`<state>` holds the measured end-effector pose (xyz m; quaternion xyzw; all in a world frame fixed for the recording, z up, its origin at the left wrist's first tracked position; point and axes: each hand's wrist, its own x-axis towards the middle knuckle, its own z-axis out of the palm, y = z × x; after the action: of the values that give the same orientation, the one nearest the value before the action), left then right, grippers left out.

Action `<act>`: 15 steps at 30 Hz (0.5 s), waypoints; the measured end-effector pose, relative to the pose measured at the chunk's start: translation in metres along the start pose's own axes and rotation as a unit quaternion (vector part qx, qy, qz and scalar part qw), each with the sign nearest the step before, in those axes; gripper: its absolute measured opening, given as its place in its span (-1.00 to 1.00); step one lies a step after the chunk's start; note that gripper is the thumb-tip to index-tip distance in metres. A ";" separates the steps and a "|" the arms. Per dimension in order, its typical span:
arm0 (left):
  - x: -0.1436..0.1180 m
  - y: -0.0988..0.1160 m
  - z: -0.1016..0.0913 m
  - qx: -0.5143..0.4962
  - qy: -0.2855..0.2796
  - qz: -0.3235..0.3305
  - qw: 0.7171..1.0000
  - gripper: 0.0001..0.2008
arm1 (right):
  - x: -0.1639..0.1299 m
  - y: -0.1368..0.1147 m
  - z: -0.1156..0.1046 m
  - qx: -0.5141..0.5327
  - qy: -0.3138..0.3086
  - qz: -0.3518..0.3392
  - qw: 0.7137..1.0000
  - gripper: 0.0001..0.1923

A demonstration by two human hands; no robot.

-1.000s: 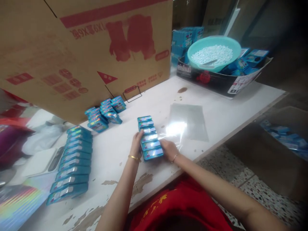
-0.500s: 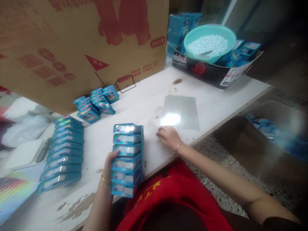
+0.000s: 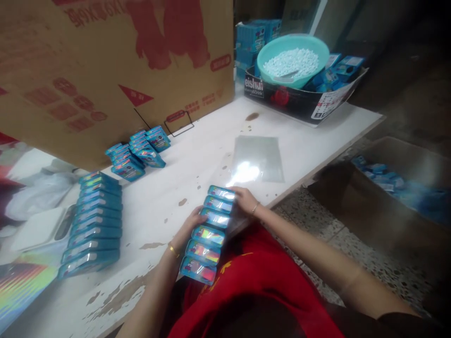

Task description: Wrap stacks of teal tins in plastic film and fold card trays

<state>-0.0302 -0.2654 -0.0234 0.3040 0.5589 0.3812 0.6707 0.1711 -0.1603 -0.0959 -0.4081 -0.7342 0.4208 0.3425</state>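
Boxes (image 3: 209,235), in left hand (image 3: 192,223), (grip partly unclear)

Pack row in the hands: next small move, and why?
I'd probably slide the pack row away from the body until it sits fully over the table. The left hand holds its side, the right hand is at its far end, and its near end appears to reach past the table's edge.

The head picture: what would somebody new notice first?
Probably the carton with red print, at the back left. Next, the turquoise bowl of white bits, above the black box at the far end of the table. Then the blue packs in the left hand, low in the middle.
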 end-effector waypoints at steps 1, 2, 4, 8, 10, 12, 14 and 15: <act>0.000 0.000 0.000 0.011 -0.015 -0.010 1.000 -0.39 | 0.001 -0.001 -0.001 0.022 0.010 0.008 1.000 -0.69; 0.000 0.000 0.001 0.018 -0.018 -0.011 1.000 -0.38 | 0.003 -0.002 -0.002 0.052 0.016 0.016 0.998 -0.69; 0.000 0.001 0.004 0.016 -0.014 0.002 1.000 -0.38 | 0.005 -0.006 -0.006 0.136 0.006 0.040 0.990 -0.69; 0.008 0.003 0.009 -0.002 -0.011 0.028 1.000 -0.35 | 0.010 -0.016 -0.019 0.265 -0.062 0.090 0.958 -0.61; 0.014 0.004 0.011 0.002 -0.025 0.021 0.999 -0.33 | 0.014 -0.019 -0.026 0.269 -0.080 0.095 0.955 -0.59; 0.019 0.005 0.013 0.009 -0.041 0.009 0.999 -0.33 | 0.017 -0.020 -0.033 0.252 -0.092 0.088 0.959 -0.58; 0.020 0.004 0.015 0.021 -0.043 0.000 0.999 -0.32 | 0.020 -0.018 -0.037 0.241 -0.095 0.085 0.962 -0.56; 0.020 0.004 0.016 0.031 -0.033 -0.001 0.999 -0.32 | 0.021 -0.016 -0.039 0.236 -0.097 0.087 0.963 -0.54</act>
<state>-0.0132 -0.2460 -0.0278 0.3364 0.5483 0.3526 0.6796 0.1895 -0.1336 -0.0620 -0.3350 -0.6054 0.6478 0.3188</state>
